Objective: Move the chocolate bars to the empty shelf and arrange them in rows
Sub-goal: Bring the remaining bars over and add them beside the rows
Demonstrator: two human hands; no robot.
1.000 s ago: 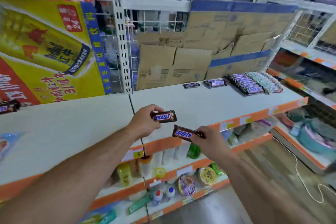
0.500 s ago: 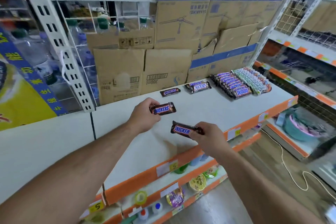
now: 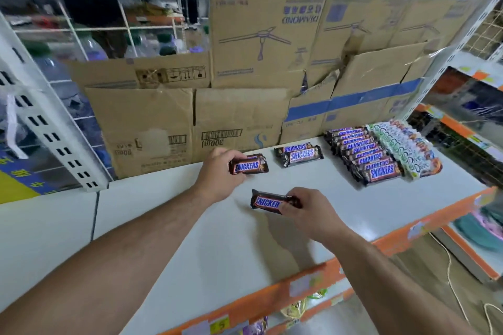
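My left hand [image 3: 217, 174] grips a brown Snickers bar [image 3: 249, 166] right over another bar [image 3: 255, 156] that lies at the back of the white shelf [image 3: 212, 247]. My right hand [image 3: 304, 212] pinches a second Snickers bar [image 3: 265, 201] by its right end, just above the shelf's middle. Two more Snickers bars [image 3: 299, 154] lie side by side to the right of the left hand. Further right runs a front-to-back row of several Snickers bars [image 3: 364, 156], and beside it a row of white-wrapped bars [image 3: 405, 149].
Flattened cardboard boxes [image 3: 245, 68] line the back of the shelf. A white slotted upright [image 3: 51, 128] stands at the left. The shelf's orange front edge [image 3: 299, 283] carries price labels. Lower shelves hold packets, and a cable [image 3: 451, 280] lies on the floor at right.
My view has swung right and closer to the shelf. Both hands have carried their bars toward the back right, the left one reaching the lone bar by the cardboard.
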